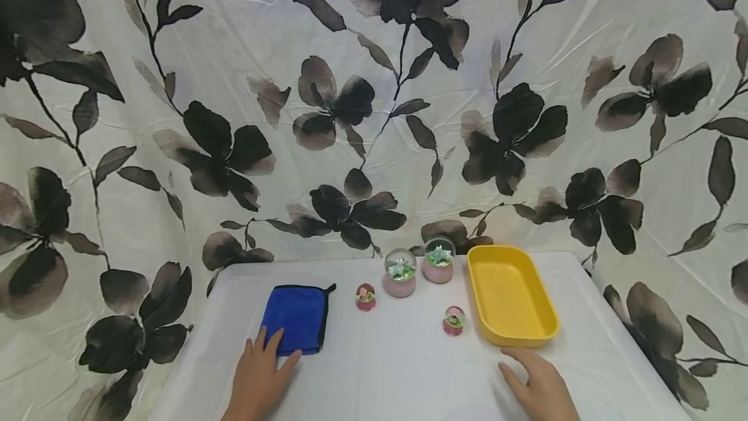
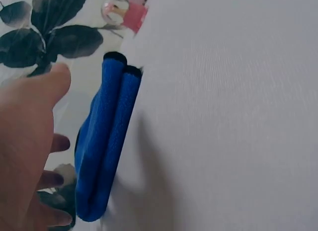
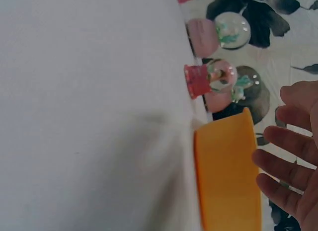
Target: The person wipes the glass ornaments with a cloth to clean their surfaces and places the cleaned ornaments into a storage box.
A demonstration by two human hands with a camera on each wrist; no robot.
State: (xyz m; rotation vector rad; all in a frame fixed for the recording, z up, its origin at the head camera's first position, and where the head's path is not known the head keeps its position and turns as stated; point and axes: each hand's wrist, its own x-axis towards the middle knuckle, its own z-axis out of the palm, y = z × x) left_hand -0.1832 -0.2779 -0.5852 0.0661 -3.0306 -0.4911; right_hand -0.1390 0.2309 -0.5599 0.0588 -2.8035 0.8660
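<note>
A folded blue cloth [image 1: 300, 310] with black edging and a small loop lies at the left of the table. Over its near edge is my left hand [image 1: 260, 379], fingers spread and holding nothing; in the left wrist view the hand appears slightly above the folds. My right hand [image 1: 537, 387] hovers by the near end of a yellow tray [image 1: 511, 294], its fingers relaxed around nothing. Between cloth and tray stand two larger snow globes on pink bases, one left [image 1: 400, 286] and one right [image 1: 437, 271]. Two small snow globes, one left [image 1: 365, 299] and one right [image 1: 453, 322], stand closer to me.
A white cloth covers the table [image 1: 397, 382]. Right behind its far edge hangs a pale curtain [image 1: 432, 148] with dark flowers, which also runs along both sides. The right larger globe stands close to the tray's left wall.
</note>
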